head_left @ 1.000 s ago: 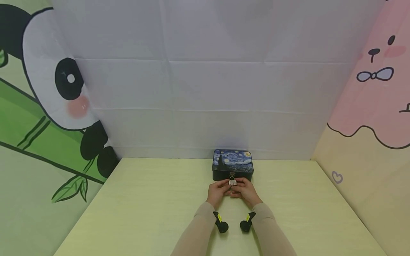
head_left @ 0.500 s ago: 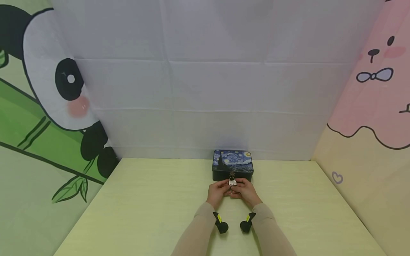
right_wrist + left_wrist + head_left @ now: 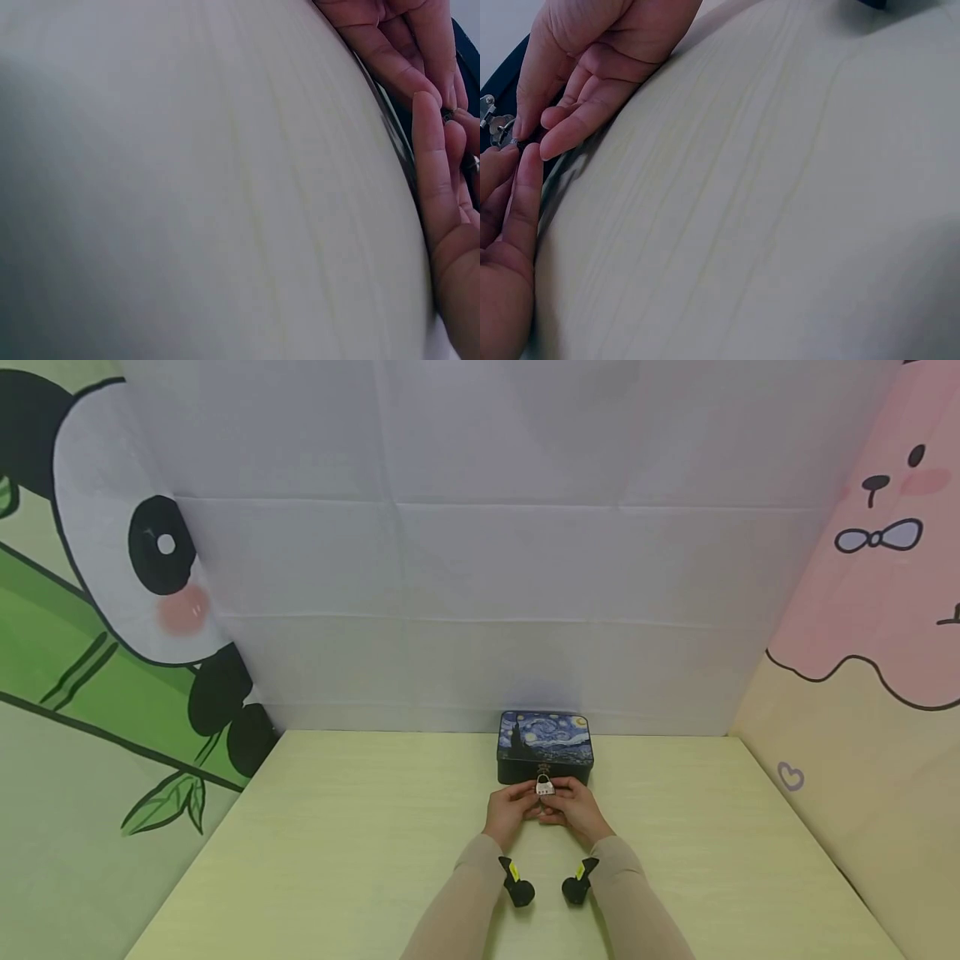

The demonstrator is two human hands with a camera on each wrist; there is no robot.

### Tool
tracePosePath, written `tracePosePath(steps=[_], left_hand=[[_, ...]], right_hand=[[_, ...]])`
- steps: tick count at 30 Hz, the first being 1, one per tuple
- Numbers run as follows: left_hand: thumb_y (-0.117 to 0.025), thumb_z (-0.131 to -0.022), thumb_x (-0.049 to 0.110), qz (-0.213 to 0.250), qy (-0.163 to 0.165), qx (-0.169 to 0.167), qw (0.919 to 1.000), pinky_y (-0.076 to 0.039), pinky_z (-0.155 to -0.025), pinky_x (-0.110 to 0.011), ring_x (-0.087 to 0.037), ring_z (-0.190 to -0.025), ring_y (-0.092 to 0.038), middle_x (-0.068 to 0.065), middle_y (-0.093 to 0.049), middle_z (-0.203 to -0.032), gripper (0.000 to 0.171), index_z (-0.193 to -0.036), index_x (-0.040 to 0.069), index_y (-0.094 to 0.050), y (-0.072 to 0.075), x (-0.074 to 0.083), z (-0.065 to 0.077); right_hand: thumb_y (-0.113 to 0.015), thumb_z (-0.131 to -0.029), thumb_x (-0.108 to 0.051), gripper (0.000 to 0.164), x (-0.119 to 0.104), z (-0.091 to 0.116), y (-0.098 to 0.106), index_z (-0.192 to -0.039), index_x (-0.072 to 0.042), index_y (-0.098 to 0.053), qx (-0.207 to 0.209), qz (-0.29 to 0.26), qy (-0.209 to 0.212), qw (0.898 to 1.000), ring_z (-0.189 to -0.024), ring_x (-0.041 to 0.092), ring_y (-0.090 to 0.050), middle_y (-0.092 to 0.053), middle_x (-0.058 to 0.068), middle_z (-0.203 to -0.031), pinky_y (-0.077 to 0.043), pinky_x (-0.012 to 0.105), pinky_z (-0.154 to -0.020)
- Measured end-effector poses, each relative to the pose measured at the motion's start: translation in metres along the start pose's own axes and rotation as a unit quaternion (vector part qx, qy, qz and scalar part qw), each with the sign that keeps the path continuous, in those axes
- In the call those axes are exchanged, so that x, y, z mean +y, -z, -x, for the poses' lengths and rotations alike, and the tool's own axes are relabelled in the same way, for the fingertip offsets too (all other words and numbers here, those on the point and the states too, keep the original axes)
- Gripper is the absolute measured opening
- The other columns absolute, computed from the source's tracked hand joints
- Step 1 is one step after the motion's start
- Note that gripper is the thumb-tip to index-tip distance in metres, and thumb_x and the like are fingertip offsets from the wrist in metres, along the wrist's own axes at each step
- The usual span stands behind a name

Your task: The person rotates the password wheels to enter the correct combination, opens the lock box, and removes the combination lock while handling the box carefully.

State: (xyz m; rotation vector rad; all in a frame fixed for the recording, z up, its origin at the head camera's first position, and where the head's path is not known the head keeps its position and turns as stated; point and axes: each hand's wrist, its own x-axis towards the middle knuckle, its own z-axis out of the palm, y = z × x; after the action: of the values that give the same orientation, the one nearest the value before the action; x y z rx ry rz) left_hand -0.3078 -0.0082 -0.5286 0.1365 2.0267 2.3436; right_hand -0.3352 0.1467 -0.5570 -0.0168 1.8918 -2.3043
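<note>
A small silver combination padlock (image 3: 545,788) hangs by its shackle at the front clasp of a dark tin box (image 3: 546,739) with a starry night picture on its lid. My left hand (image 3: 507,814) pinches the padlock from the left side. From the right, my right hand (image 3: 580,811) pinches it too, the fingertips of both hands nearly meeting. In the left wrist view the metal clasp (image 3: 489,111) shows beside the fingers, which cover most of the lock. The right wrist view shows only a dark bit of the lock between fingertips. The box lid is closed.
The box stands on a pale yellow table (image 3: 375,827), close to the white back wall (image 3: 480,568). A panda is painted on the left wall and a pink figure on the right. Black wrist cameras (image 3: 517,889) sit on the inner sides of both sleeves.
Both hands stay at the padlock in nearly the same pose. The box has not visibly moved.
</note>
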Motion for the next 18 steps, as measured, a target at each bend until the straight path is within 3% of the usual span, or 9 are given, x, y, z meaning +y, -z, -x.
tracePosePath(steps=[10,18], left_hand=[[-0.061,-0.093,-0.010,0.001,-0.007,0.009,0.9999,-0.061,-0.078,-0.038,-0.026,-0.087,-0.072,-0.031,-0.067,-0.111,0.031,-0.123,-0.017,-0.060,-0.001,-0.007,-0.005],[-0.060,-0.094,-0.010,-0.001,-0.009,0.008,0.9999,-0.061,-0.079,-0.040,-0.030,-0.088,-0.072,-0.032,-0.066,-0.111,0.031,-0.124,-0.018,-0.060,-0.001,-0.015,-0.010]], right_hand=[[-0.056,-0.094,0.013,0.039,0.000,-0.001,0.001,-0.130,0.014,-0.040,-0.002,-0.001,0.007,1.000,-0.072,0.016,-0.067,-0.063,0.013,-0.101,-0.062,0.031,-0.065],[-0.055,-0.095,0.012,0.039,0.000,-0.001,0.000,-0.131,0.013,-0.040,0.003,0.009,0.002,1.000,-0.073,0.016,-0.067,-0.064,0.014,-0.103,-0.062,0.032,-0.066]])
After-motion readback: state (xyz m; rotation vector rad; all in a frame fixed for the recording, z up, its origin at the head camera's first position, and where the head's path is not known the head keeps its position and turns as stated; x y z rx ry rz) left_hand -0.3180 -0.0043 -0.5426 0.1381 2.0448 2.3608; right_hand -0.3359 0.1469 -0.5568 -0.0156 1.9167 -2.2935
